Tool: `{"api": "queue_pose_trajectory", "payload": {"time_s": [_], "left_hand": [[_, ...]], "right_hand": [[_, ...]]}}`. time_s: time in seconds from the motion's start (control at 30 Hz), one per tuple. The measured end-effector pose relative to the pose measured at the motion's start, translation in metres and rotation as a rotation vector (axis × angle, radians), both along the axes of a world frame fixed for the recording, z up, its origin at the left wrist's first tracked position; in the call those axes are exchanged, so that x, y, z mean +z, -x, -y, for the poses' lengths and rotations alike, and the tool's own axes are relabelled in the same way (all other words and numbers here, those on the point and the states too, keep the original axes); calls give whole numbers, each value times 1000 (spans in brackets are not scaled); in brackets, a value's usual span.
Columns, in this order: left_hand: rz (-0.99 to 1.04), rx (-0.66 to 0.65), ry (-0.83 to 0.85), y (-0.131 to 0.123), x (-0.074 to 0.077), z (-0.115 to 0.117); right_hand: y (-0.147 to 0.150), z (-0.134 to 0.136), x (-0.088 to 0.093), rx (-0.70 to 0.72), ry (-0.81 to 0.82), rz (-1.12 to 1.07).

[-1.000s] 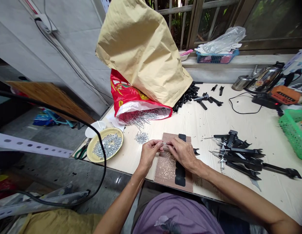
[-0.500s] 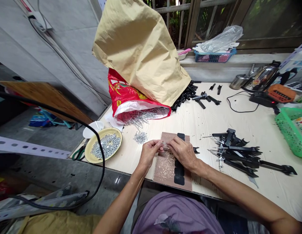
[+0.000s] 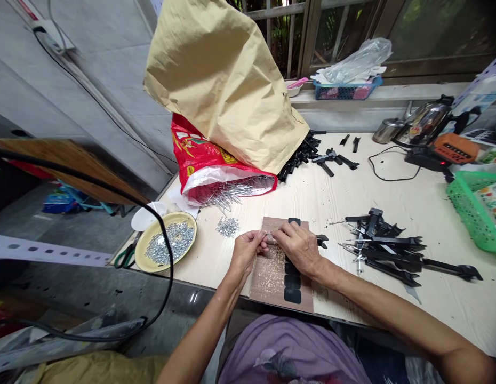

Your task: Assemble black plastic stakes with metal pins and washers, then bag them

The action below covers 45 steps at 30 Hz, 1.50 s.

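Observation:
My left hand [image 3: 248, 250] pinches the tip of a thin metal rod [image 3: 269, 234] between thumb and fingers, above the brown board [image 3: 268, 288]. Any smaller piece in that pinch is too small to make out. My right hand [image 3: 298, 246] is closed just to the right, its fingertips at the rod's other end. A black forked plastic part [image 3: 322, 241] sticks out beyond the right hand; the rest of it is hidden under the palm. Black pads [image 3: 292, 281] line the board's right side, and pale crumbs lie across its middle.
Left of the board are a small heap of metal pieces [image 3: 228, 227] and a yellow dish [image 3: 141, 262] of them. A red bag [image 3: 192, 144] of metal rods lies behind. Black parts with rods [image 3: 386, 248] are piled right, near a green basket [image 3: 468, 213].
The view has shifted slightly, moving the scene a little left. Both hands stay together over the board, with the right fingers shifted slightly around the rod.

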<state>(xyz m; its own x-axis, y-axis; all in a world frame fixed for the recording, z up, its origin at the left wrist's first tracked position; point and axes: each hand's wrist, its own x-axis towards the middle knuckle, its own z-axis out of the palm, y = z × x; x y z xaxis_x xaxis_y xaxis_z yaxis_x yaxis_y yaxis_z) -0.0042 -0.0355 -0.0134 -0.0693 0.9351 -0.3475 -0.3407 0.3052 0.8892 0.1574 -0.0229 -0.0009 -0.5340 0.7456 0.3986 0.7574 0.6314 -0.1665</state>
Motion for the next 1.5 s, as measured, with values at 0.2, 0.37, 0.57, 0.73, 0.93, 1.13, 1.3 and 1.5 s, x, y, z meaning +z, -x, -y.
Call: {"api": "queue_pose_trajectory", "payload": {"time_s": [0.2,0.37,0.57,0.73,0.93,1.13,1.3,1.5], "left_hand": [[-89,11,-66,0,-4,-2],[-162,-14,-99,0,-4,-3],[-116,-27,-63,-1,-7,-4],[-89,-23,-41,-1,-8,-2],[-79,-29,-42,-1,-8,-2],[-204,-19,-147,-3,-7,1],[-257,-24,-169,-3,-4,1],[16,16,-10,-7,-5,-2]], "right_hand": [[-2,-3,-1,-34,210,-78],[-5,-10,-4,14,480,-272],[-6,-8,-4,11,370,-264],[-4,-1,-9,-69,147,13],[-3,1,-10,-8,8,47],[-7,0,-6,-43,181,-68],[-9,-5,-2,-24,343,-215],[-5,-4,-6,-41,-26,-13]]}}
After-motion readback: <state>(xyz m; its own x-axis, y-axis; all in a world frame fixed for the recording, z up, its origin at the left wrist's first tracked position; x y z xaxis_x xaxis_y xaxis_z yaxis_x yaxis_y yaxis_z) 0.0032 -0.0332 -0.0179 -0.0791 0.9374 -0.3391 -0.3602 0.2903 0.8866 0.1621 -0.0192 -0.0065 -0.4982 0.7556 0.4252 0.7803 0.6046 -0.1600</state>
